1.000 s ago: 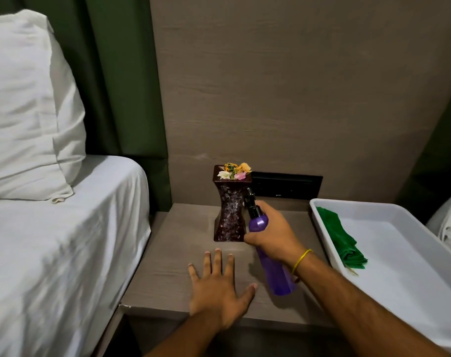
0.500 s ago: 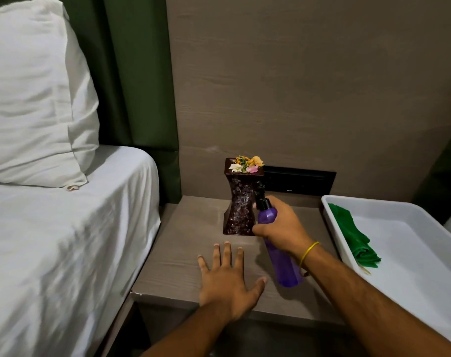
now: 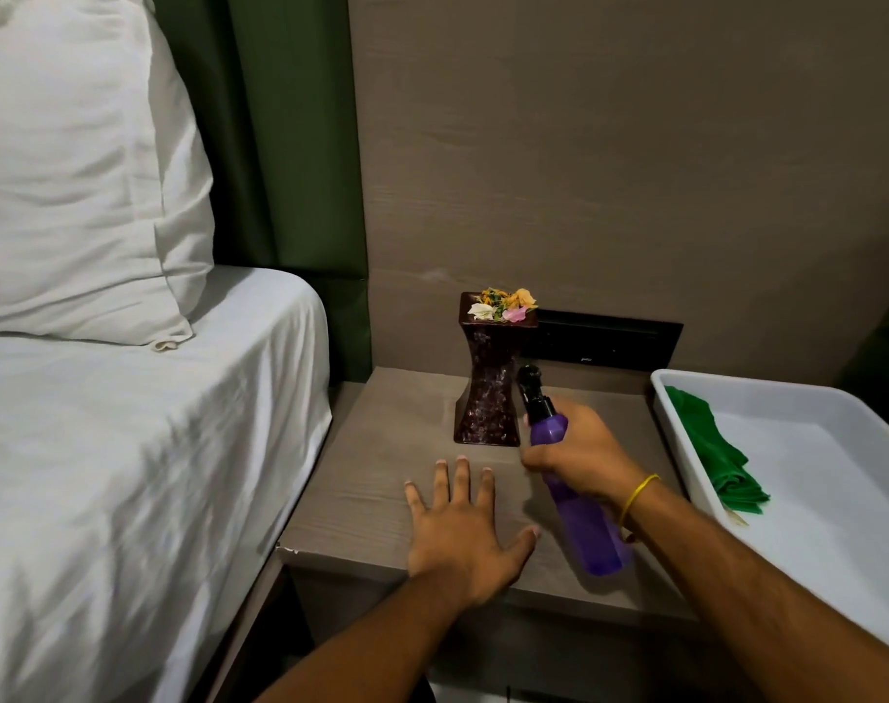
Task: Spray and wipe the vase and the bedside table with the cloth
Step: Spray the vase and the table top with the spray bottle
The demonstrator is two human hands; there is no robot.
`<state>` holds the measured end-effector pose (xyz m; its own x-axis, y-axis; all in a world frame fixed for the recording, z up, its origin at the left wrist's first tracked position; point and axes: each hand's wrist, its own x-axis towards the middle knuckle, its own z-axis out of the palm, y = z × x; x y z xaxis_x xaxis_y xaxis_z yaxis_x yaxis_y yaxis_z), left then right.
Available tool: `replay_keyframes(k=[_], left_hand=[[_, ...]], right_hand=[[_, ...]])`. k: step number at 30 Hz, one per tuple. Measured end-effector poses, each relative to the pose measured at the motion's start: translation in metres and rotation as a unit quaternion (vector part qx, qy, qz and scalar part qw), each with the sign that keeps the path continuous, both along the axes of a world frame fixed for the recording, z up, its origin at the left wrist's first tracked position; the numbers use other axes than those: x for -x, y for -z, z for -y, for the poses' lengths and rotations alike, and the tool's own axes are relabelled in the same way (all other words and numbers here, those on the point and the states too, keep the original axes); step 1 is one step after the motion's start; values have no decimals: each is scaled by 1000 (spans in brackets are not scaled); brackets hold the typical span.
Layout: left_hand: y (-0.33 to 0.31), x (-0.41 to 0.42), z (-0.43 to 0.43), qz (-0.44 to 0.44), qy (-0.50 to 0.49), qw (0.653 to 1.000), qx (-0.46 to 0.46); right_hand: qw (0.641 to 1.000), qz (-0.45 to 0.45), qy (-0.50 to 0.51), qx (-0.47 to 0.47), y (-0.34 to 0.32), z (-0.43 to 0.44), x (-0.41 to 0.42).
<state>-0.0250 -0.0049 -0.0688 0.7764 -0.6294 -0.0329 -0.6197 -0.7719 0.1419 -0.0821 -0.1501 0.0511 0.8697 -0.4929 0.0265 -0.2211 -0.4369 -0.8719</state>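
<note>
Beside the white bed (image 3: 128,449), the grey tabletop (image 3: 381,479) carried a dark, waisted vase (image 3: 489,388) near the wall, petals heaped on its top. It looked glazed, slick and breakable; its narrow waist seemed the safest hold. The right hand (image 3: 579,456) had its fingers wrapped round a purple spray bottle (image 3: 579,520), nozzle just beside the vase. The left hand (image 3: 465,542) lay flat, fingers spread wide. A white tray (image 3: 838,504) held only the folded green cloth (image 3: 711,454), soft and light.

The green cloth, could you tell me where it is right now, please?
In the head view the green cloth lies folded at the left end of the white tray, right of the bedside table, untouched by either hand.
</note>
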Motion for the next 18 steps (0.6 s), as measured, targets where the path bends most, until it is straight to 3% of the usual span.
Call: replay_keyframes(k=[8, 18], left_hand=[[2, 0, 0, 4, 2, 1000, 1], [2, -1, -1, -1, 7, 1000, 5]], right_hand=[[999, -25, -8, 19, 9, -9, 17], [998, -57, 4, -26, 17, -12, 25]])
